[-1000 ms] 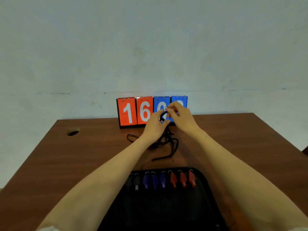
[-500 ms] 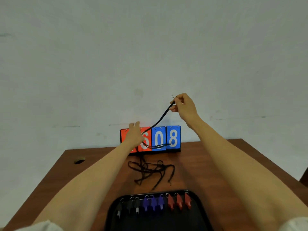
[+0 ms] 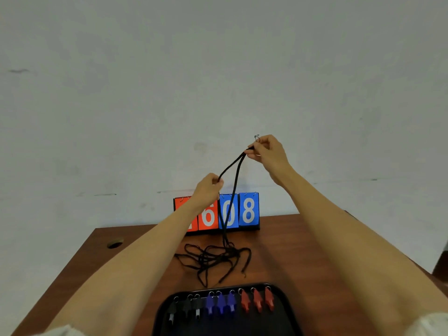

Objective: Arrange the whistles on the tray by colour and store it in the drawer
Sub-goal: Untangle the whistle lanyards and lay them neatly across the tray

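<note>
A black tray (image 3: pixel 288 318) lies at the near edge of the table. Along its far side sit three black whistles (image 3: pixel 188 307), three blue whistles (image 3: pixel 221 304) and three red whistles (image 3: pixel 257 301), grouped by colour from left to right. My right hand (image 3: pixel 268 150) is raised high and pinches the clip end of a black lanyard (image 3: pixel 234 183). My left hand (image 3: pixel 209 190) is lower and grips one strand of the same lanyard. The cord hangs down to a tangled pile of black lanyards (image 3: pixel 213 259) on the table behind the tray.
A flip scoreboard (image 3: pixel 248 212) with red and blue number cards stands at the back of the brown table (image 3: pixel 315 251) against the wall. A round cable hole (image 3: pixel 115 244) is at the table's back left.
Both hands rose from the pile at the scoreboard. My right hand lifted the lanyard's clip end high, and my left hand moved up from the scoreboard and closed on a strand.
</note>
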`<action>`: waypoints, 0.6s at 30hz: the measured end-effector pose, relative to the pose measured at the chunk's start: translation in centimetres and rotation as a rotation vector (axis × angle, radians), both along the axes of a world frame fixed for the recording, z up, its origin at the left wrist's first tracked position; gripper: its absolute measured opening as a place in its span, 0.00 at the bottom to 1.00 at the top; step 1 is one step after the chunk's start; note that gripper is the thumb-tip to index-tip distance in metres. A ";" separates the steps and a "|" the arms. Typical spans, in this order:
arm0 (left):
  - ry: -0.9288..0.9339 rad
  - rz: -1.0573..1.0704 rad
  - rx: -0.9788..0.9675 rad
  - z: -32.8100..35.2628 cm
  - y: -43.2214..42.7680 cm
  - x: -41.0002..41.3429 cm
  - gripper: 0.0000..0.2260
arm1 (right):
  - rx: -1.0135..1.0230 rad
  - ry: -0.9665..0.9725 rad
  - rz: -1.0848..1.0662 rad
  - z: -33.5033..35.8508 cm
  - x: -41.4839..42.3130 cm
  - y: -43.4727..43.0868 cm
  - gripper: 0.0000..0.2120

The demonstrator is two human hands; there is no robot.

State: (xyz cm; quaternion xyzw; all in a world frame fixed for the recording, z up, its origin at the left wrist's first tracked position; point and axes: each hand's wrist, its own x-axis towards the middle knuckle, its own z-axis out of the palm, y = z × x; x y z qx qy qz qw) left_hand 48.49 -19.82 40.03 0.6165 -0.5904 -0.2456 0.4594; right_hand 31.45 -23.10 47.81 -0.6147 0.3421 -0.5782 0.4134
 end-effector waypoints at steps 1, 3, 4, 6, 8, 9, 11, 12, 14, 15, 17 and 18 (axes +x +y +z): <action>0.041 -0.041 -0.015 0.2 0.4 -0.1 0.12 | 0.010 0.026 0.032 0.1 -0.1 0.2 0.02; 0.073 -0.125 -0.047 1.0 1.0 -0.9 0.21 | 0.007 0.109 0.094 0.3 0.0 1.0 0.02; 0.086 -0.157 -0.068 1.7 1.3 -1.5 0.23 | -0.002 0.136 0.120 0.4 0.1 1.5 0.02; 0.100 -0.188 -0.114 3.0 1.8 -2.7 0.19 | -0.019 0.153 0.163 0.7 0.3 2.3 0.02; 0.041 -0.179 -0.154 3.8 2.3 -3.3 0.12 | -0.039 0.142 0.169 1.0 0.4 3.0 0.03; 0.000 -0.162 -0.168 4.0 2.6 -3.3 0.11 | -0.050 0.142 0.146 1.2 0.2 3.3 0.03; -0.065 -0.109 -0.180 3.9 3.3 -2.7 0.10 | -0.080 0.152 0.045 1.4 -0.2 3.7 0.03; -0.093 -0.075 -0.185 3.7 3.8 -2.2 0.10 | -0.097 0.152 -0.021 1.4 -0.6 3.8 0.03; -0.170 -0.003 -0.185 3.3 4.7 -0.8 0.10 | -0.142 0.174 -0.165 1.2 -1.4 3.8 0.02; -0.223 0.030 -0.185 3.1 5.3 -0.1 0.11 | -0.182 0.233 -0.250 1.0 -1.8 3.8 0.02; -0.310 0.089 -0.190 2.7 6.5 1.2 0.12 | -0.259 0.398 -0.382 0.3 -2.7 4.0 0.04; -0.338 0.113 -0.191 2.6 7.2 1.8 0.12 | -0.274 0.452 -0.411 -0.1 -3.0 4.3 0.05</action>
